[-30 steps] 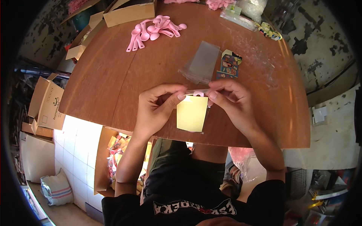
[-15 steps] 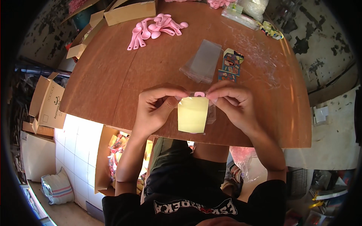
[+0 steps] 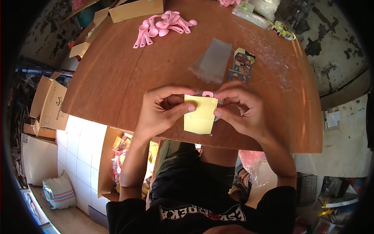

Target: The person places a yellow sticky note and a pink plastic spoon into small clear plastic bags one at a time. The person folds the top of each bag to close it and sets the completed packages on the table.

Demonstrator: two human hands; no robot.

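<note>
Near the table's front edge I hold a small clear plastic bag with a pale yellow card (image 3: 200,119) in it. The pink end of a spoon handle (image 3: 208,94) shows above the card's top; the rest of it is hidden. My left hand (image 3: 160,111) pinches the upper left corner, its thumb lying on the card's face. Closed on the upper right corner is my right hand (image 3: 243,108), thumb at the card's right edge. Just beyond lie a stack of clear plastic bags (image 3: 212,60) and colourful printed cards (image 3: 242,63).
Pink measuring spoons (image 3: 163,26) are heaped at the far left of the wooden table (image 3: 117,82). A cardboard box (image 3: 136,11) stands behind them. Crinkled clear plastic (image 3: 272,58) and packs of bags (image 3: 251,17) lie to the right. Below the table, an open carton (image 3: 109,163) holds packaged goods.
My left thumb has moved from the card's edge onto its face. The right thumb has come down to the card's right edge. The bag has risen slightly in view.
</note>
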